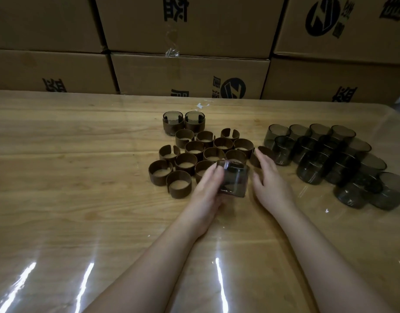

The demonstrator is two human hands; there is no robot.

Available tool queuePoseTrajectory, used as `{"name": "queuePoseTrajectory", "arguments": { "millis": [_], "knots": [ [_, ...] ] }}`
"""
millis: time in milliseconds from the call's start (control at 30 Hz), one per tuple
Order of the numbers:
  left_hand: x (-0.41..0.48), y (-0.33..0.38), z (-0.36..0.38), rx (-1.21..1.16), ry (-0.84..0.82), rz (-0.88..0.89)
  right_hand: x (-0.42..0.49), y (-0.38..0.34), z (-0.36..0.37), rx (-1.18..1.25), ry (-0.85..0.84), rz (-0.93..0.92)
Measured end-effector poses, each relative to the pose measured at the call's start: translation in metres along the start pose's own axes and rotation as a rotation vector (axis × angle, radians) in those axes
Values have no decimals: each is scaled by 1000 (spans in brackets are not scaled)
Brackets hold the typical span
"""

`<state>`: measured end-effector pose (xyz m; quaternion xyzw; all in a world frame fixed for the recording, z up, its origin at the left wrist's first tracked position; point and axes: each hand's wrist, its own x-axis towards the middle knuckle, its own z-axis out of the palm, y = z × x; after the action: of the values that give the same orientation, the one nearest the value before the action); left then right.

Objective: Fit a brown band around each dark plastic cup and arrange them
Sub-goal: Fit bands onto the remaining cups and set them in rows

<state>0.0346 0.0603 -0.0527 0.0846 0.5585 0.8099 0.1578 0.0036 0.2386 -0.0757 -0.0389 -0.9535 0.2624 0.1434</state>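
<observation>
A wooden bench [70, 154] under a clear plastic sheet, seen from above by the person working at it, with stacked cardboard boxes [190, 75] along its far edge.

Left of the middle stands a cluster of open brown bands [179, 192], each a split ring set on edge, probably so one can be lifted off quickly. Beyond them, nearer the far edge, two finished cups [173, 126] stand side by side, each wearing a band (likely the start of the arranged row).

At the near side of the cluster, the left hand [208, 186] grips a bare dark cup [235, 179], fingers curled round its side. The cup is tilted with its mouth away from the person, seemingly held ready for a band to go on.

Just beside it, the right hand [271, 184] is spread, fingers straight and holding nothing. Its fingertips reach a loose band [267, 152]; whether they touch it cannot be told.

Toward the right edge, the unbanded cups [311, 168] wait packed together in rows, within easy reach.
</observation>
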Motion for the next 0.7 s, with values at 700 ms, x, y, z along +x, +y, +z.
{"name": "queuePoseTrajectory", "arguments": {
  "millis": [700],
  "knots": [
    [2, 2, -2, -232, -33, -40, -11, 1, -10, 680, 225, 172]
  ]
}}
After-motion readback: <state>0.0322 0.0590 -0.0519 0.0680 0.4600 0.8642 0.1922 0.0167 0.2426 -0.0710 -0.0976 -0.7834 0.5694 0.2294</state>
